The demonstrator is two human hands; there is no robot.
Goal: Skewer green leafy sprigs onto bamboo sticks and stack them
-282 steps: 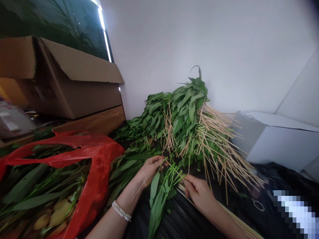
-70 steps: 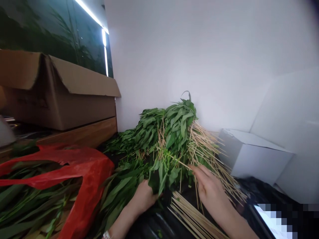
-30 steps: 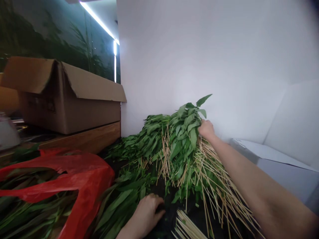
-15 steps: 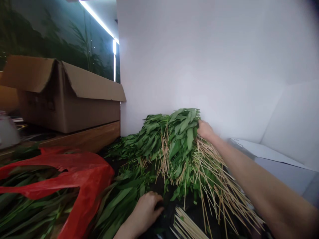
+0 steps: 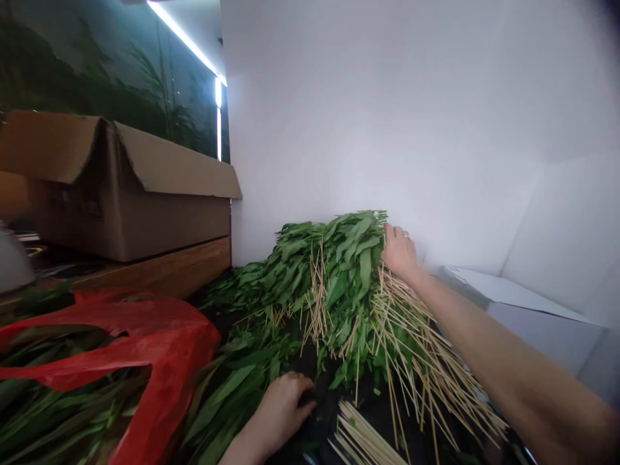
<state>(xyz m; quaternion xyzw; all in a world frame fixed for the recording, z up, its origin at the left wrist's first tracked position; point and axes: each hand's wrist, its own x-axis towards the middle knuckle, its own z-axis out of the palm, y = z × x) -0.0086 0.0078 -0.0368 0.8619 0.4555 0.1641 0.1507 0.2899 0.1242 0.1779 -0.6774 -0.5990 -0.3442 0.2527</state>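
Note:
Long-leaved greens threaded on thin wooden skewers lie in a heap [image 5: 356,248] against the wall, leaves draping to the left and front. Bare skewer ends [image 5: 431,349] fan out toward the lower right. My right hand [image 5: 400,252] is at the heap's upper right side, touching its edge; a ring shows on one finger and the fingers look loosened. My left hand [image 5: 283,410] hovers low in front, fingers bent and thumb apart, with nothing visible between them. Beside it on the left are loose leafy stems [image 5: 232,387]. To its right lies a bunch of plain skewers [image 5: 365,436].
A red plastic bag [image 5: 179,342] with more long leaves fills the lower left. Behind it, an open cardboard box [image 5: 174,219] stands on a wooden surface. A white box [image 5: 542,329] sits at the right, near the white wall [image 5: 387,116].
My right hand has loosened and turned slightly at the heap's edge, so its fingers show more. My left hand has hardly moved. The view has shifted a little.

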